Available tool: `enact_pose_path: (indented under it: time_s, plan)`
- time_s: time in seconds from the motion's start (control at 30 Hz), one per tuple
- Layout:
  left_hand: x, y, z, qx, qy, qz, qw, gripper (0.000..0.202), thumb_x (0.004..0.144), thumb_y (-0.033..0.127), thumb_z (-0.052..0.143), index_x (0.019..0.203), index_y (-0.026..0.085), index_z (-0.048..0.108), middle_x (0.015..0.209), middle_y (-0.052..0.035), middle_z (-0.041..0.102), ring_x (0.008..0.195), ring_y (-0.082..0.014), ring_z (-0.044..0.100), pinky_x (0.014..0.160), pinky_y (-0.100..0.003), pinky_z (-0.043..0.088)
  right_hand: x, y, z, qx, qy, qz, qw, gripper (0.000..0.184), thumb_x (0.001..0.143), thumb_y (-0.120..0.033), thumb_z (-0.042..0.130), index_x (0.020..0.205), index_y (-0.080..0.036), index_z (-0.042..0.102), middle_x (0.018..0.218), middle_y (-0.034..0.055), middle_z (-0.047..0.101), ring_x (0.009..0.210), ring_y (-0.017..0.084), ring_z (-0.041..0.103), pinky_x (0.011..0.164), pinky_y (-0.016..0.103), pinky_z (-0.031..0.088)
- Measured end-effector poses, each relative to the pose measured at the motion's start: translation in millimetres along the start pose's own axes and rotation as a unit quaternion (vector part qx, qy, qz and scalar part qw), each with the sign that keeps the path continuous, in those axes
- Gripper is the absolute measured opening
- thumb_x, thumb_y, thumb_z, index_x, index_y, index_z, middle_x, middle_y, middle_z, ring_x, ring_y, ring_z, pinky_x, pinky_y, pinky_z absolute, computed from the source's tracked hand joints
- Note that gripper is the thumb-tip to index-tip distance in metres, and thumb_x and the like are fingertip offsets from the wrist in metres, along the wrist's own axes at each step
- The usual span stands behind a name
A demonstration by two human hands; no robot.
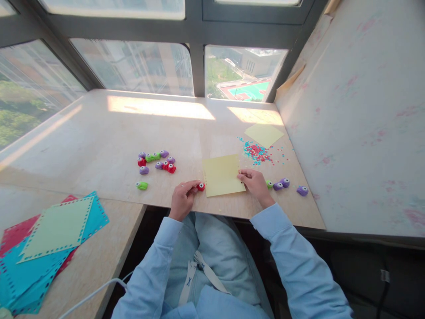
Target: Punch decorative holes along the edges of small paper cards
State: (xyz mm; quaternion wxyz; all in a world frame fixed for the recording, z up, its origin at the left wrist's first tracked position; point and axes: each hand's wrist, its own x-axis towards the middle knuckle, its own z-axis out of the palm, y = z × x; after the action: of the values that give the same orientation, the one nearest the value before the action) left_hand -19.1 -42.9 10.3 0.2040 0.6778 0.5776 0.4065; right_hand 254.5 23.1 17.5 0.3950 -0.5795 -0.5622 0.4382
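Observation:
A pale yellow paper sheet (pixel 222 175) lies flat near the front edge of the beige table (pixel 99 137). My left hand (pixel 183 198) is closed on a small red hole punch (pixel 201 187) set against the sheet's left edge, where a row of punched holes shows. My right hand (pixel 255 184) pinches the sheet's right edge and presses it down. Both arms wear light blue sleeves.
A cluster of purple, red and green punches (pixel 156 161) lies left of the sheet, one green punch (pixel 142 185) apart. More punches (pixel 282 183) sit right of my right hand. Confetti (pixel 256 152) and another yellow sheet (pixel 264 134) lie behind. Punched coloured sheets (pixel 49 239) are stacked at left.

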Motion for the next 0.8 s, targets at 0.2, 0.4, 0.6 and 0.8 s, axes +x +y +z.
enact_pose_path:
  time_s: [0.2, 0.4, 0.6, 0.8]
  plan:
    - [0, 0, -0.1, 0.003, -0.002, -0.006, 1.0, 0.024, 0.086, 0.016, 0.055, 0.102, 0.024, 0.071, 0.107, -0.003, 0.074, 0.098, -0.0201, 0.067, 0.09, -0.039, 0.053, 0, 0, -1, -0.01, -0.004, -0.01, 1.0, 0.028, 0.072, -0.038, 0.066, 0.09, -0.018, 0.075, 0.09, 0.0062, 0.077, 0.082, 0.023, 0.068, 0.077, 0.035, 0.053]
    - [0, 1, -0.8, 0.004, -0.005, -0.008, 1.0, 0.024, 0.086, 0.017, 0.055, 0.103, 0.025, 0.071, 0.107, -0.0028, 0.074, 0.097, -0.0204, 0.067, 0.091, -0.04, 0.053, 2, -2, 2, -0.013, -0.006, -0.013, 1.0, 0.029, 0.072, -0.039, 0.066, 0.09, -0.018, 0.075, 0.093, 0.0068, 0.077, 0.085, 0.024, 0.068, 0.077, 0.035, 0.053]
    - [0, 3, -0.2, -0.001, -0.002, -0.006, 1.0, 0.021, 0.087, 0.022, 0.058, 0.103, 0.025, 0.071, 0.107, -0.0033, 0.074, 0.097, -0.0204, 0.067, 0.09, -0.039, 0.053, -3, -5, 9, -0.03, -0.033, -0.016, 0.999, 0.031, 0.077, -0.041, 0.064, 0.093, -0.017, 0.074, 0.09, 0.0069, 0.076, 0.08, 0.024, 0.068, 0.074, 0.035, 0.053]
    - [-1, 4, 0.0, 0.01, -0.003, -0.011, 1.0, 0.02, 0.086, 0.029, 0.061, 0.104, 0.024, 0.071, 0.103, -0.0039, 0.075, 0.094, -0.0212, 0.067, 0.09, -0.04, 0.053, -19, -17, 6, -0.221, 0.081, -0.151, 0.96, 0.041, 0.089, -0.045, 0.057, 0.116, -0.016, 0.067, 0.097, 0.0122, 0.069, 0.083, 0.025, 0.064, 0.081, 0.04, 0.051]
